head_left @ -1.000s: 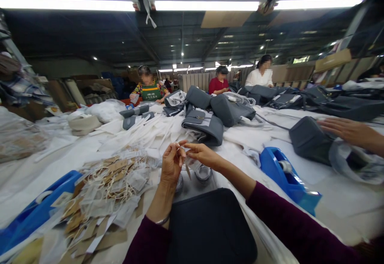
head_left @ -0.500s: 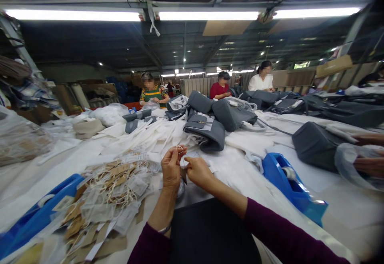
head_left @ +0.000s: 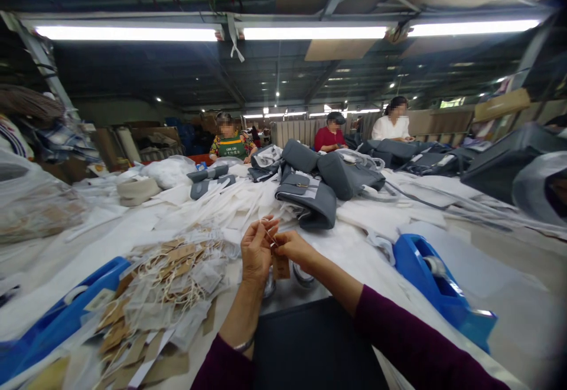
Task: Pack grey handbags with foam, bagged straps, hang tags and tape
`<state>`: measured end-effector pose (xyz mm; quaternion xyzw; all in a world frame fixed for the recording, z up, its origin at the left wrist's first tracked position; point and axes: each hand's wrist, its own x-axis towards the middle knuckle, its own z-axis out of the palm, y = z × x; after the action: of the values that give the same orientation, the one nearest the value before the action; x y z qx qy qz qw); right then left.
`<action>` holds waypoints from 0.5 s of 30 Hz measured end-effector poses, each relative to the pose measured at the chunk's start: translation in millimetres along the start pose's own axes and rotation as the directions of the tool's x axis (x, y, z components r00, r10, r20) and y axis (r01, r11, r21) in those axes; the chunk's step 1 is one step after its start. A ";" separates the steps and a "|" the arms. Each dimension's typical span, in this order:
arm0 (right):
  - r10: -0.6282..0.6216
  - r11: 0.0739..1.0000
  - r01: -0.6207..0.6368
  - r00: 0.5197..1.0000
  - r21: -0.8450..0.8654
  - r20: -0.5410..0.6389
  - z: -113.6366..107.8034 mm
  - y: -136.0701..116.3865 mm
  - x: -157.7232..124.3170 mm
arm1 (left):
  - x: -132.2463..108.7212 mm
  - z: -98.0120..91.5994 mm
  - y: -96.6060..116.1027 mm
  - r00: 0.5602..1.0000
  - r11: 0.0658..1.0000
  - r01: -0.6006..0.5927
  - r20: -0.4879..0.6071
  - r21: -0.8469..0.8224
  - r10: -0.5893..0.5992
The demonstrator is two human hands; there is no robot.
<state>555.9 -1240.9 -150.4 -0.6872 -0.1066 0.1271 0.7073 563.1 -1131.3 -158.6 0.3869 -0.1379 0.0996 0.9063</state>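
Observation:
My left hand [head_left: 256, 254] is raised over the table with its fingertips pinched on a thin pale string [head_left: 268, 234]. Close beside it, my right hand [head_left: 296, 248] is closed on the lower part of that string. A brown cardboard hang tag [head_left: 280, 267] dangles just under the right fingers. Below both wrists lies a dark bag [head_left: 314, 343], nearest to me. Shiny clear wrapping shows behind the tag, partly hidden by my hands. To the left spreads a pile of hang tags [head_left: 170, 278] with pale strings and small clear sachets.
Blue tape dispensers stand at the right [head_left: 436, 283] and at the left [head_left: 66, 313]. Dark grey bags [head_left: 310, 195] are heaped on white wrapping sheets [head_left: 212, 213] ahead. Several co-workers, one a person in white [head_left: 391, 123], are across the table.
The tag has turned its flat face toward me, and my right hand has shifted slightly. At the far right, the grey bag has been lifted up and away, and the co-worker's hands have moved off.

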 end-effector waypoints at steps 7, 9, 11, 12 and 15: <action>0.110 0.978 -0.131 0.985 0.160 0.134 -24.3 -12.0 -6.8 | 3.2 -5.0 -2.8 0.999 0.999 -0.026 -0.037 -0.028 0.025; 0.128 0.968 -0.156 0.981 0.196 0.148 -27.6 -14.6 -6.4 | 2.6 -3.9 -3.2 1.000 1.000 -0.016 -0.013 -0.021 0.016; 0.146 0.960 -0.167 0.983 0.223 0.109 -28.7 -15.1 -4.1 | 2.3 -3.0 -3.6 1.000 0.999 -0.010 0.011 -0.036 0.010; 0.155 0.959 -0.169 0.985 0.229 0.078 -29.0 -14.8 -2.5 | 2.6 -3.0 -3.9 1.000 0.999 -0.009 0.016 -0.053 0.010; 0.167 0.963 -0.162 0.986 0.216 -0.007 -31.4 -15.4 2.3 | 4.8 -6.0 -6.2 1.000 0.993 0.016 0.002 -0.115 -0.016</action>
<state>568.8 -1270.1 -136.1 -0.6149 -0.0257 0.1875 0.7655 570.5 -1130.7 -165.1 0.3354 -0.1406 0.0840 0.9277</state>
